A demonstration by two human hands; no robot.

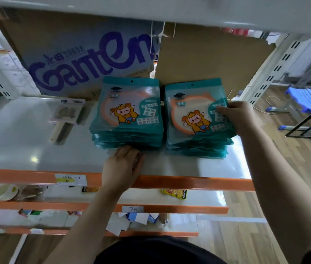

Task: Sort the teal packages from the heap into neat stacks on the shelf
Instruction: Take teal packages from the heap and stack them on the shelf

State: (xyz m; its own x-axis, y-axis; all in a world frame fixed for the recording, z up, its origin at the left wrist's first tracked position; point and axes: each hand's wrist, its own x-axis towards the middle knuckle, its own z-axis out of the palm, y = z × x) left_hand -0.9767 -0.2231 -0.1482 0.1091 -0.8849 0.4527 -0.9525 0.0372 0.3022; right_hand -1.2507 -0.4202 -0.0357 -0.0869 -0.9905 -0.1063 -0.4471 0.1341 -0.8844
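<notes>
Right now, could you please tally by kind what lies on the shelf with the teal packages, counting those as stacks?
Teal package stacks: 2 (left stack, right stack)
Cardboard at the back: 2 (printed box, plain brown cardboard)
Small packaged tool: 1
Total: 5

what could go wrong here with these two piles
1. The right stack is ragged low down, with its lower packages jutting forward and to the right. Pressure from the right hand on its top could slide the glossy packs apart.
2. The left hand presses the front of the left stack. Too hard a push might drive it into the cardboard box behind and skew it.
</notes>
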